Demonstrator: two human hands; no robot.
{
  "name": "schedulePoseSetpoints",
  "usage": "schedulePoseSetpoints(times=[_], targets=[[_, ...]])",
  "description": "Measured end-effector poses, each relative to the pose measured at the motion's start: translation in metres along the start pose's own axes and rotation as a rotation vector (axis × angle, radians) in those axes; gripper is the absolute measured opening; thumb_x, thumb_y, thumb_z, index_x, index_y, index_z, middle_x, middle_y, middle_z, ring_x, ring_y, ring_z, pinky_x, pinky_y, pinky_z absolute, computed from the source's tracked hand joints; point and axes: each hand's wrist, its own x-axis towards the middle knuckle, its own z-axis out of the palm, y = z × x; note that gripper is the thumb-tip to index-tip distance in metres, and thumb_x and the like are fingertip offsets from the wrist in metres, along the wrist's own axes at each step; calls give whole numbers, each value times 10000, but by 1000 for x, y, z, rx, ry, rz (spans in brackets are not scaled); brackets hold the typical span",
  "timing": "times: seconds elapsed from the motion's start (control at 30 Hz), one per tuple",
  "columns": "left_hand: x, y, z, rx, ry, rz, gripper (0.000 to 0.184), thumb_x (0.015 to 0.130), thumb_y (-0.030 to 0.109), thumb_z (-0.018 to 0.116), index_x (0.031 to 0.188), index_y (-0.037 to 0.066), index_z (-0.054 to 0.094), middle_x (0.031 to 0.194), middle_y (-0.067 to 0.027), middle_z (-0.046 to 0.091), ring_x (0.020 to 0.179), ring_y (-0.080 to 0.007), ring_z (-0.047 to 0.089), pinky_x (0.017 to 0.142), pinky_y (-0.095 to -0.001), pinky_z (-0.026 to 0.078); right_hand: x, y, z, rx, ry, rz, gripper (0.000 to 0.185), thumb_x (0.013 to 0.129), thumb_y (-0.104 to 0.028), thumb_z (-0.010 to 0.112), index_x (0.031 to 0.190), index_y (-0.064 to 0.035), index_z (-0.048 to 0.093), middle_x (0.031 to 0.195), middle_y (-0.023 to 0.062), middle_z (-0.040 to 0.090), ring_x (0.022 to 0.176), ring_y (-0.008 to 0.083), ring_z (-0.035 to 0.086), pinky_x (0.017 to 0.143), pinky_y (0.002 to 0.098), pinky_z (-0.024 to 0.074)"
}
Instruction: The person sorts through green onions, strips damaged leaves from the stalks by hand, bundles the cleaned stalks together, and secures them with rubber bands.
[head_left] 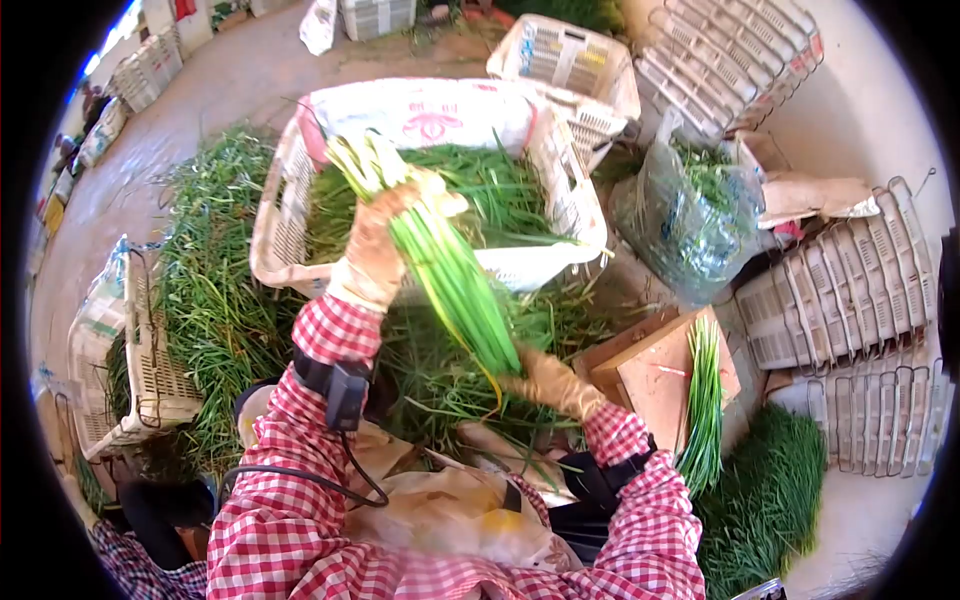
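A thick bundle of green leafy stalks [455,280] slants across the middle, its pale root ends up at the left. My left hand [375,245], in a dirty tan glove, is wrapped round the bundle just below those pale ends. Lower right, my gloved right hand [550,385] is at the bundle's green leaf end, its fingers closed on the leaves. Behind the bundle stands a white plastic crate [575,200] with a printed white sack over its far side and more green stalks inside. Loose leaves lie beneath the bundle.
A wooden block [655,375] at the right bears a small green bunch [704,400]. Beyond are a clear plastic bag [690,230] of greens and stacked crates [845,290]. A green heap [765,490] lies lower right, loose greens [215,270] and another crate [160,390] left.
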Motion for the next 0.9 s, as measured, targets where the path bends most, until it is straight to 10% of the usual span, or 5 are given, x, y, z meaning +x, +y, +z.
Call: schedulePoseSetpoints(times=[0.17, 0.3, 0.47, 0.73, 0.9], targets=[[2, 63, -4, -191, -283, 125, 179, 818, 175, 615, 906, 21, 593, 792, -64, 578, 766, -214, 559, 805, -383, 439, -46, 9, -62, -632, -305, 665, 513, 837, -423, 578, 1165, -29, 564, 1031, 203, 630, 988, 347, 593, 864, 390, 466], [-12, 60, 8, -245, -412, 103, 231, 789, 208, 609, 937, 32, 590, 799, -70, 581, 749, -207, 542, 790, -365, 414, -45, -81, -132, 69, 673, 124, 480, 877, -349, 576, 1199, 5, 542, 1020, 153, 654, 912, 247, 646, 840, 322, 489], [-25, 55, 31, -333, -625, 42, 244, 768, 284, 603, 854, 60, 557, 659, -40, 525, 687, -183, 469, 732, -323, 388, 14, -142, -93, 843, 432, -281, 657, 876, -549, 488, 1330, -76, 431, 1244, 102, 543, 1106, 215, 537, 969, 354, 407], [-38, 75, 5, -201, 119, 176, 247, 838, 242, 596, 988, 48, 565, 759, -36, 570, 771, -184, 573, 742, -326, 509, -34, -89, 13, 1216, -17, 311, 1309, 505, -971, 220, 1449, -67, 147, 1467, 181, 240, 1309, 340, 320, 1023, 508, 341], [-33, 47, -42, -264, 170, 308, 242, 846, 235, 596, 1011, 57, 591, 887, -78, 622, 858, -217, 607, 764, -338, 512, -64, -123, 18, 1273, -319, 147, 835, 647, -303, 832, 1302, -18, 400, 1229, 163, 526, 1051, 266, 584, 837, 335, 536]])
